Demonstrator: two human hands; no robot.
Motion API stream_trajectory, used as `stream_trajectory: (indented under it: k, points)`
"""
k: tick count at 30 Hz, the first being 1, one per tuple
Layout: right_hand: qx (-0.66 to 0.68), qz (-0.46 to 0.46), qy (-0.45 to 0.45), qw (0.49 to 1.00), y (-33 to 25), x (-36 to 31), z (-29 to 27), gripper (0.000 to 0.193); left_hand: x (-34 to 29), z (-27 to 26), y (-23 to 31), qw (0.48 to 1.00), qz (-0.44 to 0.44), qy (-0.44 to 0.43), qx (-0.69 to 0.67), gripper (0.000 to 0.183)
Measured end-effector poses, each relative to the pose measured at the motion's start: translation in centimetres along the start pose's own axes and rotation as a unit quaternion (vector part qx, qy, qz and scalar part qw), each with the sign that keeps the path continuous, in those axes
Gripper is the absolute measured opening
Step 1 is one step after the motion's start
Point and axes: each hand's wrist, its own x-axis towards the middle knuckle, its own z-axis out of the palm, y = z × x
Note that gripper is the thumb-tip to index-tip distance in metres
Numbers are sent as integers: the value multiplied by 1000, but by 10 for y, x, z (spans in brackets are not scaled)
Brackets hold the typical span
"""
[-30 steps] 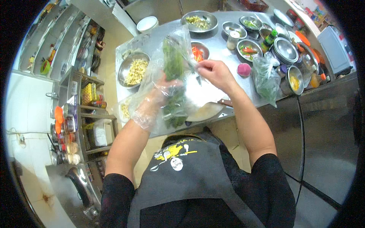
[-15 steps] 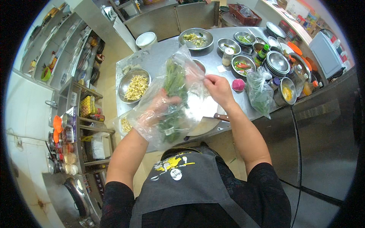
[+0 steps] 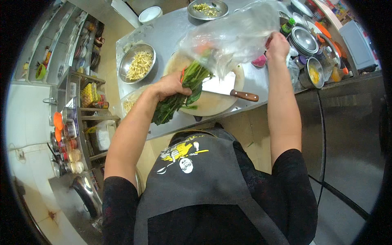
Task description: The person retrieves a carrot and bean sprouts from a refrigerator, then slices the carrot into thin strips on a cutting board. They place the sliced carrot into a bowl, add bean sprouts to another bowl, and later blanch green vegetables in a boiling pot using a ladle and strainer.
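My left hand [image 3: 169, 86] is closed around a bunch of leafy greens [image 3: 197, 76], its stems pointing away and its dark leaves hanging toward me. A red band shows near my fingers. Off to the right, my right hand [image 3: 278, 48] grips the edge of a clear plastic bag [image 3: 237, 36], which stretches over the table and covers the stem ends. Beneath lies a round cutting board [image 3: 171, 67]. A cleaver rests on it, its wooden handle [image 3: 245, 96] toward the right and its blade partly behind the greens and bag.
At the left stands a metal bowl of bean sprouts [image 3: 139, 66], with more sprouts [image 3: 128, 106] nearer. A bowl of chopped vegetables [image 3: 207, 10] sits at the back. Stacked metal bowls [image 3: 304, 40], a bowl with yellow egg [image 3: 313, 74] and bottles crowd the right. A pink item [image 3: 259, 61] lies near my right wrist.
The greens have come out of the bag into my left hand, which was inside it. My right hand has pulled the bag away to the right. The view has shifted, uncovering the cleaver and board.
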Motion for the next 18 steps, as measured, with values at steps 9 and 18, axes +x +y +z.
stream_trajectory:
  k: [9, 18]
  points:
    - [191, 54, 110, 974, 30, 58, -58, 20, 25, -8, -34, 992, -73, 39, 98, 63]
    - [-376, -13, -80, 923, 53, -13, -58, 67, 62, 33, -75, 813, -53, 125, 566, 79]
